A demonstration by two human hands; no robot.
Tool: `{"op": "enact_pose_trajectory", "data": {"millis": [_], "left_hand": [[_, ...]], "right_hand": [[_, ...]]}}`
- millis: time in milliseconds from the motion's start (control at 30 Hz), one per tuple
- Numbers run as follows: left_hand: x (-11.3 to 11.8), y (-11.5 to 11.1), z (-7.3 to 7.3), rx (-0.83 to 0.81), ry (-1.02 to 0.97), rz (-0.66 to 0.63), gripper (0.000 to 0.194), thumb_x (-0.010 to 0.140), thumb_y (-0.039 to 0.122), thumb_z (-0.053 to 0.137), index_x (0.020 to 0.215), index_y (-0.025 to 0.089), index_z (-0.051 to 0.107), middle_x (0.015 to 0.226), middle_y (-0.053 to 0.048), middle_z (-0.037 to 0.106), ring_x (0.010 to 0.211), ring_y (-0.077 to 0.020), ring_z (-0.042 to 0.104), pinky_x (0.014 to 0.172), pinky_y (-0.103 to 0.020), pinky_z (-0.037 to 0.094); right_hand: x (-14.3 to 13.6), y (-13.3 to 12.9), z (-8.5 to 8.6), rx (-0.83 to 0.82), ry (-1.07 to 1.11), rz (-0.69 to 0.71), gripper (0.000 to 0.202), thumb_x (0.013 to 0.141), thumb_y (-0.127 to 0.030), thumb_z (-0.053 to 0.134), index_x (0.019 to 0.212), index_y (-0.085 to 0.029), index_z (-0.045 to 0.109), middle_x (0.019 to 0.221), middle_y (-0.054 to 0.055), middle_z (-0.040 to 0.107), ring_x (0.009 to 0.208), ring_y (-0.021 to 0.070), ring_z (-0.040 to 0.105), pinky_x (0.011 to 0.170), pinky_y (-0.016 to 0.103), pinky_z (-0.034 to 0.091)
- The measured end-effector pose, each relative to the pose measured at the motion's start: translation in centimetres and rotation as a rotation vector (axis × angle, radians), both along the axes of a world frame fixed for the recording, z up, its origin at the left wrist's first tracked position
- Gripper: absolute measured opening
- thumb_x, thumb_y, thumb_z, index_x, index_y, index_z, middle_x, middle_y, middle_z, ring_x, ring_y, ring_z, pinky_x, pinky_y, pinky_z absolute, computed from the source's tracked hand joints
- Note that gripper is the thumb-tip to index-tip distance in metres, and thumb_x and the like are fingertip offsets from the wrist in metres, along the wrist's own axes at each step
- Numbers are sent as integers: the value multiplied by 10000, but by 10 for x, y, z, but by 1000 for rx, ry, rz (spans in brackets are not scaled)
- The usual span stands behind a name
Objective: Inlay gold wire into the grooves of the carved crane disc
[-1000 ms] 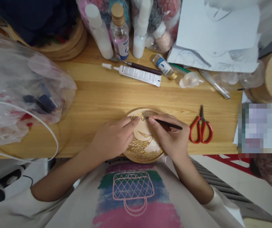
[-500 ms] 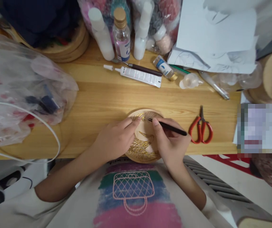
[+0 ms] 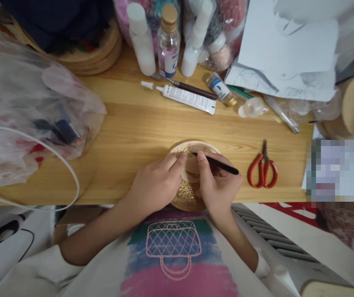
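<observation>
A round wooden disc [image 3: 192,170] with gold wire-like lines lies at the table's front edge. My right hand [image 3: 218,185] grips a slim black tool [image 3: 223,165], whose thin tip points left at the disc's upper part. From the left, my left hand [image 3: 160,181] rests on the disc, with its fingertips near the tool's tip. Its fingers are pressed together at the gold line; whether they pinch anything is too small to tell. Red-handled pliers [image 3: 263,167] lie to the right of my right hand.
A white tube [image 3: 189,100], a dark-handled tool [image 3: 195,90] and a small bottle [image 3: 221,88] lie behind the disc. Upright bottles [image 3: 168,45] stand farther back. A plastic bag [image 3: 41,107] and white cable [image 3: 62,159] are at left, papers [image 3: 288,45] at back right.
The view has shifted slightly. The black tool has tilted a little, its rear end now closer to my right hand, and both hands stay at the disc.
</observation>
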State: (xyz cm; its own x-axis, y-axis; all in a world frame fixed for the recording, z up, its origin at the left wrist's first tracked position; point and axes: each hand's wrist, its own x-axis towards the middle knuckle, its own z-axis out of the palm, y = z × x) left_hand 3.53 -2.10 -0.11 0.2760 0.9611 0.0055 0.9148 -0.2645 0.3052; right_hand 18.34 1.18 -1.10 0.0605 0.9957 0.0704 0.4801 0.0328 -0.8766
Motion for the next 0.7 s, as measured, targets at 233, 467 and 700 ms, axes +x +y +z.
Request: {"op": "enact_pose_trajectory", "data": {"millis": [233, 467, 700], "left_hand": [[0, 1, 1, -16, 42, -3, 412, 933, 131, 394, 1287, 105, 604, 1045, -125, 735, 687, -158, 687, 528, -236, 530], [1, 0, 1, -9, 11, 4, 387, 957, 128, 376, 1260, 80, 612, 1032, -131, 739, 677, -175, 693, 527, -263, 528], [1, -1, 0, -1, -3, 13, 382, 953, 123, 382, 1256, 79, 610, 1036, -131, 736, 676, -173, 696, 514, -260, 515]], "right_hand": [[-2, 0, -1, 17, -13, -7, 101, 886, -287, 668, 856, -219, 736, 844, 39, 777, 807, 185, 733, 776, 350, 597], [-3, -1, -1, 63, -51, 3, 91, 889, -280, 670, 845, -233, 734, 832, 26, 775, 802, 181, 735, 777, 345, 604], [-2, -2, 0, 83, -76, 20, 85, 895, -259, 659, 858, -233, 732, 835, 26, 774, 802, 179, 735, 773, 341, 600]]}}
